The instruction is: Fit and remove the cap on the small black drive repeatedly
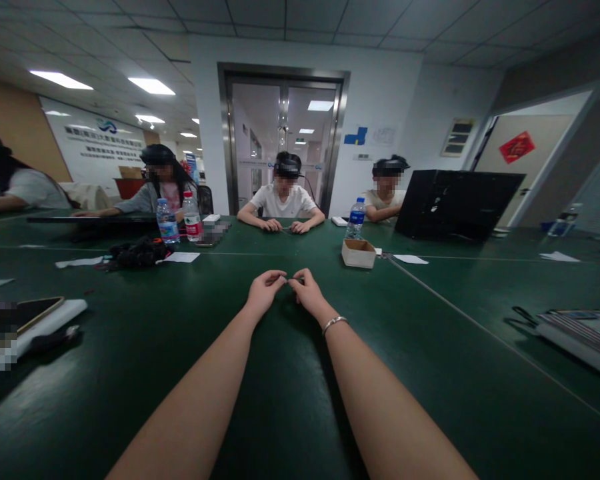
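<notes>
Both of my hands are stretched out in front of me, low over the dark green table (280, 373). The thumb and fingers of my left hand (264, 291) are pinched together, tips pointing right. Opposite it, my right hand (307, 291) makes a similar pinch, and a silver bracelet (335, 325) circles that wrist. The fingertips of the two hands nearly meet. A tiny dark thing (288, 281) seems to be between them, too small to name.
Beyond my hands stand an open cardboard box (359, 254), a water bottle (356, 217) and a black monitor (455, 203). To the left are two bottles, black cables (137, 254) and a phone (25, 320). A striped pouch (583, 337) lies right. Several people sit around the table.
</notes>
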Demonstrator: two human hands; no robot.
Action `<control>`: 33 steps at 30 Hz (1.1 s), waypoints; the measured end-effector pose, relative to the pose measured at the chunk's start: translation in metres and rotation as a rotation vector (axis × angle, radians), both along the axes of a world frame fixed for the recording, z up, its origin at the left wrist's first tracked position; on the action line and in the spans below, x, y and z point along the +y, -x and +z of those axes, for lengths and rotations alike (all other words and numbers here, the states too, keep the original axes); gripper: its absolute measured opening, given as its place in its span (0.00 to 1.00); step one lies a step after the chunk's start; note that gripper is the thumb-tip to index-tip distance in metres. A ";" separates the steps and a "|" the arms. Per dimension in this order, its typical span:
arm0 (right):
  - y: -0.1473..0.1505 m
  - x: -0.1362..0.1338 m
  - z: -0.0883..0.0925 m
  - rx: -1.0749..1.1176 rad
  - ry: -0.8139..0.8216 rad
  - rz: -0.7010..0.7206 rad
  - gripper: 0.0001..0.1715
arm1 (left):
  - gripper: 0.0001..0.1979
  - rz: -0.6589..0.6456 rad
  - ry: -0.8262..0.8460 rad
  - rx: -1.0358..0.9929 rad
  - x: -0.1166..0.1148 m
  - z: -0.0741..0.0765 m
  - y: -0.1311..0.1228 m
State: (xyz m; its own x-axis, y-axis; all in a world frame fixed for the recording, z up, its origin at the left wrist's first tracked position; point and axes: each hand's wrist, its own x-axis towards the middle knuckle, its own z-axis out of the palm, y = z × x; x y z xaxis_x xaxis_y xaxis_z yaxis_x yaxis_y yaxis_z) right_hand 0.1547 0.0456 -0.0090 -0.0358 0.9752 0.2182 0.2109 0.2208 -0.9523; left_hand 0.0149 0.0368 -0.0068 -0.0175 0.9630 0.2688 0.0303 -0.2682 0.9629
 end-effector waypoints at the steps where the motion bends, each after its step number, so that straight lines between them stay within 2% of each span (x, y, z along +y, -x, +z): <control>1: 0.000 -0.002 0.002 -0.009 -0.011 0.011 0.12 | 0.13 0.019 0.000 0.000 -0.001 0.001 0.001; 3: -0.001 -0.005 0.005 -0.026 -0.033 0.032 0.12 | 0.15 0.028 0.030 -0.036 -0.002 0.002 0.001; 7: -0.002 -0.005 0.008 0.011 -0.040 0.090 0.12 | 0.16 -0.044 0.096 -0.129 -0.001 0.000 0.000; 17: -0.005 0.004 0.009 0.206 0.100 0.172 0.13 | 0.16 -0.125 0.054 -0.059 0.002 -0.005 0.001; 27: -0.010 0.002 0.009 0.345 0.162 0.163 0.15 | 0.17 -0.093 0.027 0.000 0.001 -0.003 -0.001; 33: -0.014 -0.001 0.010 0.296 0.127 0.179 0.19 | 0.16 -0.062 0.062 0.016 0.000 0.001 -0.003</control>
